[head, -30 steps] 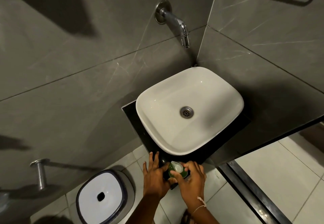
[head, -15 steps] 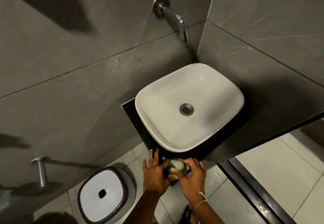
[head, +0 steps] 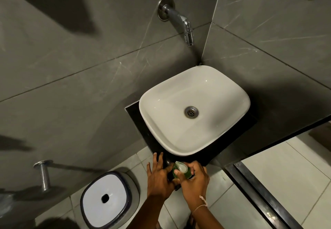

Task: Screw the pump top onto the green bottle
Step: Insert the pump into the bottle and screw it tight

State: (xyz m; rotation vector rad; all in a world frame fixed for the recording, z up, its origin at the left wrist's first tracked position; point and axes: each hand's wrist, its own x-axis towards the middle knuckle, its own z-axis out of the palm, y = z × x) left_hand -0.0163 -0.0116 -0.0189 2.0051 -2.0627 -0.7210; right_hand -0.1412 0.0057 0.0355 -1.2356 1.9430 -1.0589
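A small green bottle point(head: 187, 174) stands on the front corner of the black counter point(head: 138, 119), just below the sink. A pale, whitish pump top point(head: 181, 167) sits on it. My right hand point(head: 194, 180) wraps the bottle from the right, with its fingers on the pump top. My left hand point(head: 158, 176) rests against the bottle's left side, fingers stretched toward the counter, thumb at the bottle. Most of the bottle's body is hidden between the two hands.
A white basin point(head: 211, 85) fills the counter, under a wall tap point(head: 186, 28). On the tiled floor at lower left stands a white-lidded bin point(head: 105, 198). A metal wall peg point(head: 43, 173) sticks out at the left. A dark threshold strip point(head: 259, 191) runs at lower right.
Both hands stay at the bottle. The right hand's fingers have shifted around the pump top, and the view has moved slightly.
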